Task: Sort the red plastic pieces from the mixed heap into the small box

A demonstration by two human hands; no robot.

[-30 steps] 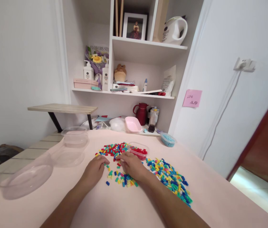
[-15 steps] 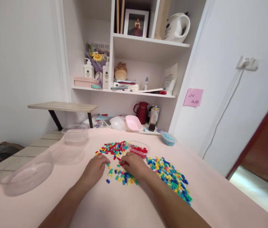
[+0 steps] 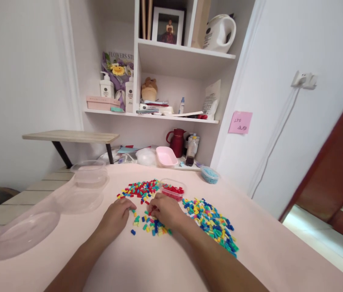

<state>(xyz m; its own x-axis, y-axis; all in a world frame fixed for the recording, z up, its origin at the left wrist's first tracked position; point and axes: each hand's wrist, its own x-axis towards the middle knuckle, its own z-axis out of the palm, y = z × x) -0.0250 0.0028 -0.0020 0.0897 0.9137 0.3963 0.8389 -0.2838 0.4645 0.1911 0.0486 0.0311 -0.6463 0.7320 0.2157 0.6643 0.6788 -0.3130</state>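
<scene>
My left hand [image 3: 116, 215] rests on the pink-covered table [image 3: 123, 263], fingers curled together beside a few small green and yellow plastic bricks [image 3: 136, 220]. Whatever lies under its fingertips is hidden. My right hand [image 3: 166, 210] is closed in a pinch, tips pointing down, just in front of a clear tub [image 3: 184, 190] of red bricks [image 3: 174, 190]. A hint of red shows by those fingertips, too small to name. Between the hands and below the right one lies a small mixed group of bricks [image 3: 156, 227]. Behind them spreads a pile with many red bricks [image 3: 142, 188].
A larger pile of blue, green and yellow bricks [image 3: 212, 223] lies to the right. Further back stands a tub of light-blue pieces [image 3: 210, 175]. Clear containers [image 3: 22, 233] line the left side. A pink tray [image 3: 166, 156] and red jug [image 3: 176, 142] stand behind.
My right hand has pulled its fingers in from the edge of the reddish pile and closed them. The left hand keeps its place. The whole view has shifted slightly.
</scene>
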